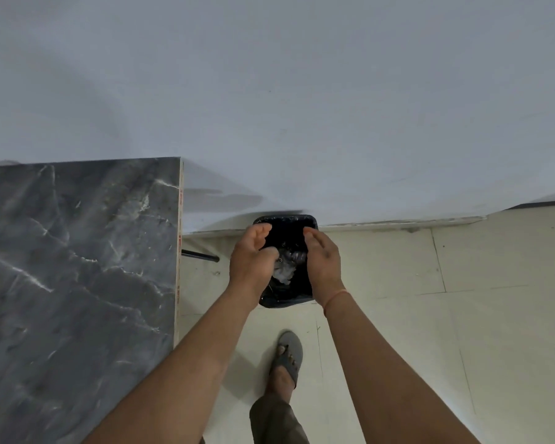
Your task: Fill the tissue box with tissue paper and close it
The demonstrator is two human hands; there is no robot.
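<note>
A black-lined bin [305, 291] stands on the floor [398, 315] against the wall, its long axis running 12 to 6 o'clock. Left hand [250, 261] and right hand [322, 257] hover over it, both open and empty, with crumpled clear wrapping [285, 270] below them. The marble counter [77, 267] lies at 9 o'clock; no tissue box or writing shows.

No text, label, brand, number or sign can be read. The pale side edge of the grey marble-patterned tabletop [180, 238], left of the left hand's fingers, carries small reddish marks, too blurred to make out. The black plastic-lined bin [289, 224] beyond the fingertips shows no lettering.
</note>
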